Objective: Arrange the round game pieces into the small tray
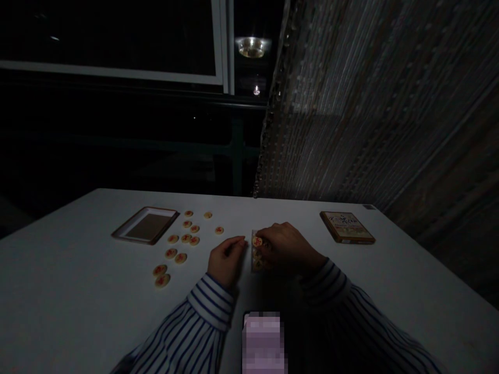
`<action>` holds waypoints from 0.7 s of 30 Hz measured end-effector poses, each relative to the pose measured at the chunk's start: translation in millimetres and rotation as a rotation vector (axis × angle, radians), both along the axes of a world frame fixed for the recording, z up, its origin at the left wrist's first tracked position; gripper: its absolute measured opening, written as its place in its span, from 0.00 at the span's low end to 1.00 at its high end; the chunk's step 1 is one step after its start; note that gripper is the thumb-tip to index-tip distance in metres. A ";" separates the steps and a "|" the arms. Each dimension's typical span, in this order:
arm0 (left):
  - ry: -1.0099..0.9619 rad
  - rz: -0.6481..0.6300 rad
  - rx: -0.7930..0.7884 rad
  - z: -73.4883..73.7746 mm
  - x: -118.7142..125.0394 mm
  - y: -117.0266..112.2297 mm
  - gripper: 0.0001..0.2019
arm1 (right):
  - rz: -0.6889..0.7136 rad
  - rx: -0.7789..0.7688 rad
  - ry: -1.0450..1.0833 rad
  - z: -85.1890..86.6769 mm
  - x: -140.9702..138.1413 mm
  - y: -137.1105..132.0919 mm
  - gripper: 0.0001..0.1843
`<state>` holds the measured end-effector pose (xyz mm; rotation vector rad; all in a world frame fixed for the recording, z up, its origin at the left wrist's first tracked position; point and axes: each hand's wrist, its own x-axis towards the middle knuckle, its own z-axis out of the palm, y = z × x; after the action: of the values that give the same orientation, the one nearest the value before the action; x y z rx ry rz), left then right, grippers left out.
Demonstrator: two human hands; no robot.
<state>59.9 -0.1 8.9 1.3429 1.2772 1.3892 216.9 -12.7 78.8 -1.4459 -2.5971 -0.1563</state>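
My right hand pinches a round xiangqi piece with a red character, above a small clear tray. More round pieces lie in that tray, partly covered by my fingers. Just left of the tray is my left hand, its thumb and fingertips pressed together; whether anything is between them is hidden. Loose xiangqi pieces with red characters are scattered on the white table to the left, among them one nearer piece and one farther piece.
At the back left of the white table lies an open shallow box lid. A closed printed box rests at the back right. A phone-like device with a blurred screen sits at the front edge. A bead curtain hangs behind.
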 end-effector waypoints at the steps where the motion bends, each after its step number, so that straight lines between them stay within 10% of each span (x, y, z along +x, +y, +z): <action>1: 0.020 0.003 -0.001 -0.3 -0.3 0.3 0.14 | -0.005 -0.018 -0.023 -0.3 0.4 0.1 0.14; 21: 0.180 -0.022 -0.011 -8.2 -1.0 1.6 0.14 | 0.056 -0.269 -0.090 -14.8 6.5 7.0 0.14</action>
<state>58.9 1.5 0.6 1.4975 1.3803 1.2676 223.4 -5.8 64.0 -1.4752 -2.8167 0.1442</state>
